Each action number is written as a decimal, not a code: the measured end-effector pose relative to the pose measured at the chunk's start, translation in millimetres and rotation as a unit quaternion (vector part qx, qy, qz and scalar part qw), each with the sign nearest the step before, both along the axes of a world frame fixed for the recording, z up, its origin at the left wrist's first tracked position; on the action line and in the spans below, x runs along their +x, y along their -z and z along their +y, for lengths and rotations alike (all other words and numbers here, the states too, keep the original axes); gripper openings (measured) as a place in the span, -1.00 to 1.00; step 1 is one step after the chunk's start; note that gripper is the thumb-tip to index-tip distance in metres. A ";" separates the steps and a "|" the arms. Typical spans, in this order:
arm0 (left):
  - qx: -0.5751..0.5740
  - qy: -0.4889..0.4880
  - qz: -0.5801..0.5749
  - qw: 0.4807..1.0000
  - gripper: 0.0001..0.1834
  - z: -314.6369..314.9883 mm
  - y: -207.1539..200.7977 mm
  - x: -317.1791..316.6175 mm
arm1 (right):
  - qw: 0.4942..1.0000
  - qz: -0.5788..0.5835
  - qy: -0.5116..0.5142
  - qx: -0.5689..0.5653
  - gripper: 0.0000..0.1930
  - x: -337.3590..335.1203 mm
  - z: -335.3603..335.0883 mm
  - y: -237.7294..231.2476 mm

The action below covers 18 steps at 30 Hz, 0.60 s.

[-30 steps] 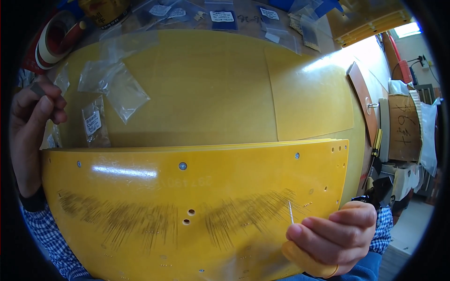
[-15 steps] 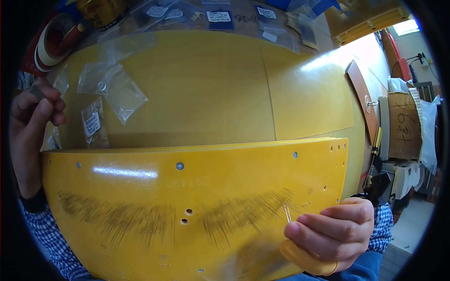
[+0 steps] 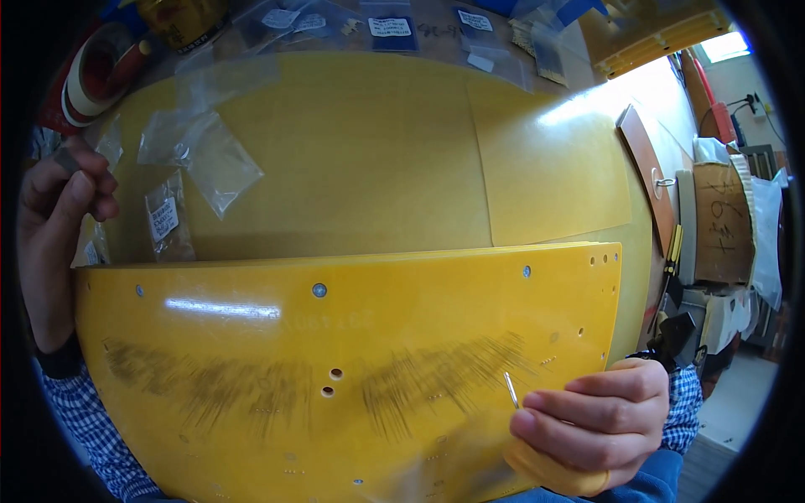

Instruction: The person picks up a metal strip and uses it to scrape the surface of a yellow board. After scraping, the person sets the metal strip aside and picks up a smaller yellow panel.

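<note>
A yellow panel with drilled holes and screws [image 3: 251,331] stands in front of me, more layers showing behind its upper edge. Two fans of fine dark needle-like lines spread over its face. Over the panel's right part, my right hand [image 3: 599,419] pinches a thin shiny metal pin [image 3: 511,390] between thumb and fingers, its tip pointing up; a yellow finger cover shows on this hand. My left hand [image 3: 67,201], at the panel's far left edge, has its fingers curled round a small grey-brown piece [image 3: 67,163], whose kind I cannot make out.
Clear plastic bags [image 3: 222,163] lie behind the panel on a yellowish sheet [image 3: 360,151]. Tape rolls [image 3: 84,84] and a gold can [image 3: 180,21] stand at the back left. Labelled bags [image 3: 392,32] line the far edge. A cardboard box [image 3: 723,218] stands at the right.
My right hand and the pin have shifted slightly downward. The pin, which showed as two bright lines, now shows as one. My left hand stays put.
</note>
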State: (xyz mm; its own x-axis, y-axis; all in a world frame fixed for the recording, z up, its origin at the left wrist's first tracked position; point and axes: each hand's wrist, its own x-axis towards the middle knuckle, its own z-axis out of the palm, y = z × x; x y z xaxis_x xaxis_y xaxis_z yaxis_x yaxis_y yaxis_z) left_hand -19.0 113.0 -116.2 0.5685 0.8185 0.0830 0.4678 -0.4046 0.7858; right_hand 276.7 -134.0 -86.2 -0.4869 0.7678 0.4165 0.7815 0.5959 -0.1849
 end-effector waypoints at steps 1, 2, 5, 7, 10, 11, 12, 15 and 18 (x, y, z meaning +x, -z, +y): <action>0.007 -0.002 0.005 1.000 -0.84 1.9 1.3 -1.1 | 0.999 -0.036 -0.005 -0.009 -0.91 -0.3 -1.5 -3.3; 0.008 -0.002 0.008 1.000 -0.84 3.2 1.0 -2.4 | 0.998 -0.062 -0.014 -0.016 -0.90 0.9 -1.5 -1.9; 0.012 -0.001 0.017 1.000 -0.84 7.1 1.7 -7.1 | 0.998 -0.068 0.006 0.003 -0.91 0.5 -0.1 0.2; 0.014 -0.001 0.023 1.000 -0.84 8.1 2.1 -8.4 | 0.995 -0.102 0.010 -0.020 -0.93 3.0 4.2 -3.5; 0.004 -0.019 -0.002 1.000 -0.84 -3.4 0.5 2.0 | 0.999 -0.026 0.005 -0.033 -0.93 1.7 1.9 0.0; 0.003 -0.019 -0.005 1.000 -0.84 -3.4 0.8 1.6 | 0.999 0.015 0.026 -0.022 -0.94 -1.3 -4.1 -0.7; 0.000 -0.016 -0.006 1.000 -0.84 -3.3 1.4 0.9 | 0.999 0.016 0.026 0.020 -0.94 -2.7 -5.5 2.2; -0.010 -0.007 -0.004 1.000 -0.84 -0.5 0.4 1.7 | 0.999 -0.047 -0.020 -0.017 -0.92 4.5 -0.9 -1.7; -0.011 -0.005 0.000 1.000 -0.84 0.5 -0.8 1.0 | 0.998 -0.042 -0.013 -0.033 -0.88 4.7 -1.0 -0.8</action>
State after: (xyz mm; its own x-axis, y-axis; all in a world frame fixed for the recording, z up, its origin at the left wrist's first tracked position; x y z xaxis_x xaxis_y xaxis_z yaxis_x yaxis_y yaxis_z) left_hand -18.0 113.5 -115.4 0.5598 0.8261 0.0650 0.4725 -0.3826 0.7939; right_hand 281.4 -135.0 -85.5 -0.5382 0.7790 0.3216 0.7805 0.6047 -0.1587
